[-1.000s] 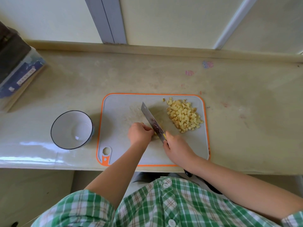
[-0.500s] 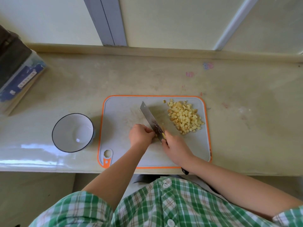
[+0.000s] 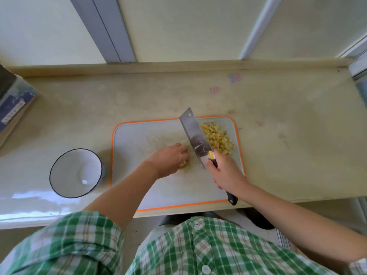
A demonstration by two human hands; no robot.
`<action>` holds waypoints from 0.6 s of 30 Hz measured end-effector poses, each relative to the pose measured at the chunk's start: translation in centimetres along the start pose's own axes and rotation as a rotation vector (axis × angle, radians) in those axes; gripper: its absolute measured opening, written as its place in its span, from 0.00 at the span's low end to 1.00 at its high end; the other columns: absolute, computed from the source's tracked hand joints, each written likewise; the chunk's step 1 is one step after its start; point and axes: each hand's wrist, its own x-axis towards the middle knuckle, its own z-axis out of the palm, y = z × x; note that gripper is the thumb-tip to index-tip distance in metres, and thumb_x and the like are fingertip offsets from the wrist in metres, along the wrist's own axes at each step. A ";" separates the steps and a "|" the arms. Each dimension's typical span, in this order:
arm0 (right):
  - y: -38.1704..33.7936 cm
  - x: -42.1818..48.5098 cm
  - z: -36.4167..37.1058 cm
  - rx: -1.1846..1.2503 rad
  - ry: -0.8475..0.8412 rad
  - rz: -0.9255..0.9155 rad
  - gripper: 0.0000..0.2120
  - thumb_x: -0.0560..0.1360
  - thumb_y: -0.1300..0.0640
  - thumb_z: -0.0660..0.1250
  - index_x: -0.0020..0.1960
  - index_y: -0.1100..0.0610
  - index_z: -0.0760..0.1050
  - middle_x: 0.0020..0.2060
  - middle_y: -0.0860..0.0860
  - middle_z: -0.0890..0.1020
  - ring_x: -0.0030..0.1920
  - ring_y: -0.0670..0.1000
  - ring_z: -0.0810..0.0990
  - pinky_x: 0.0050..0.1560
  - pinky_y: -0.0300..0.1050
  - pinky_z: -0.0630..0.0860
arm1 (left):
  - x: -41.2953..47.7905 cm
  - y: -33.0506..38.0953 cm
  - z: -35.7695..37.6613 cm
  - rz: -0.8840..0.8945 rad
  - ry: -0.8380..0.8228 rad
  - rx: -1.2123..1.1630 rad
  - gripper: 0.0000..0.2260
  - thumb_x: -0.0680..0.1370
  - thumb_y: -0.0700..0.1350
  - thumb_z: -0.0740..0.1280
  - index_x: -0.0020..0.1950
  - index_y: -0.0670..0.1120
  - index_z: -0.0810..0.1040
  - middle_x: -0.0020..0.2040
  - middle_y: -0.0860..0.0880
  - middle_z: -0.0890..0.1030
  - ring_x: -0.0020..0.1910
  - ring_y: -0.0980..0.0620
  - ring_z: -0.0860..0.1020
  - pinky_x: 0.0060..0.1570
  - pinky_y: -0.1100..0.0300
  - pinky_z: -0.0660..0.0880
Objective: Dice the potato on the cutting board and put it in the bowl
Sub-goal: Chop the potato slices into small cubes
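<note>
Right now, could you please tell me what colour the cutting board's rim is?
Orange: the cutting board has a pale grey face with an orange rim, clearest in the head view.

A pale beige counter (image 3: pixel 288 155) runs across the view, its surface mottled and worn. Near the back, right of centre, it bears a small blue-and-pink smudge (image 3: pixel 235 78) and, just beside it, a fainter pink mark (image 3: pixel 214 89). A low raised ledge (image 3: pixel 178 65) edges the counter's far side. Behind it stand cream wall panels (image 3: pixel 178 26), parted by a grey upright strip (image 3: pixel 103 28) and a slanting white strip (image 3: pixel 258 26). At the far left, a blue-and-white box (image 3: pixel 14 104) lies on the counter, partly cut off.
</note>
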 end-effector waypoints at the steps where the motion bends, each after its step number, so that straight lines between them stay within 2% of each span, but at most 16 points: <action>1: -0.1 -0.2 0.1 0.013 -0.026 0.013 0.08 0.79 0.55 0.57 0.43 0.58 0.65 0.27 0.56 0.72 0.24 0.56 0.73 0.24 0.57 0.73 | 0.0 -0.1 0.2 0.000 0.017 -0.006 0.17 0.54 0.37 0.79 0.39 0.43 0.79 0.39 0.44 0.78 0.35 0.44 0.78 0.28 0.59 0.74; 5: -0.1 -0.5 0.7 0.031 -0.098 0.060 0.07 0.79 0.56 0.56 0.49 0.60 0.67 0.27 0.56 0.72 0.22 0.53 0.72 0.21 0.54 0.72 | -0.4 0.1 1.2 -0.041 0.031 -0.052 0.18 0.55 0.37 0.79 0.41 0.44 0.80 0.41 0.45 0.79 0.36 0.45 0.78 0.30 0.59 0.76; 8: -0.2 -0.6 0.9 0.080 -0.106 0.091 0.08 0.79 0.56 0.56 0.47 0.61 0.66 0.27 0.57 0.71 0.23 0.53 0.71 0.20 0.50 0.71 | -0.7 0.1 1.6 -0.102 0.034 -0.106 0.18 0.57 0.35 0.78 0.44 0.43 0.80 0.42 0.44 0.79 0.37 0.43 0.78 0.33 0.56 0.78; 10: -0.3 -0.5 0.7 0.125 -0.099 0.122 0.08 0.79 0.57 0.57 0.46 0.62 0.65 0.26 0.57 0.71 0.21 0.51 0.69 0.21 0.47 0.70 | -0.8 0.4 1.6 -0.147 0.008 -0.132 0.19 0.61 0.35 0.76 0.50 0.41 0.80 0.45 0.43 0.79 0.42 0.42 0.78 0.39 0.52 0.78; 13: -0.4 -0.2 0.1 0.154 -0.098 0.135 0.08 0.79 0.58 0.57 0.44 0.61 0.64 0.26 0.56 0.70 0.19 0.48 0.66 0.22 0.44 0.68 | -0.3 0.5 1.2 -0.177 -0.053 -0.128 0.19 0.71 0.38 0.71 0.62 0.42 0.75 0.57 0.43 0.75 0.54 0.42 0.74 0.53 0.50 0.74; 15: -0.4 -0.1 -0.2 0.159 -0.089 0.127 0.09 0.80 0.58 0.57 0.41 0.58 0.63 0.26 0.56 0.70 0.19 0.47 0.66 0.22 0.43 0.68 | 0.2 0.4 0.7 -0.183 -0.099 -0.124 0.17 0.74 0.43 0.69 0.62 0.43 0.74 0.59 0.44 0.73 0.56 0.44 0.72 0.56 0.52 0.71; 18: -0.2 0.0 -0.5 0.167 -0.091 0.129 0.08 0.80 0.57 0.57 0.43 0.59 0.63 0.27 0.55 0.71 0.20 0.47 0.67 0.22 0.44 0.69 | 0.4 0.4 0.6 -0.188 -0.094 -0.124 0.15 0.74 0.44 0.70 0.58 0.42 0.75 0.57 0.43 0.74 0.54 0.43 0.73 0.54 0.51 0.71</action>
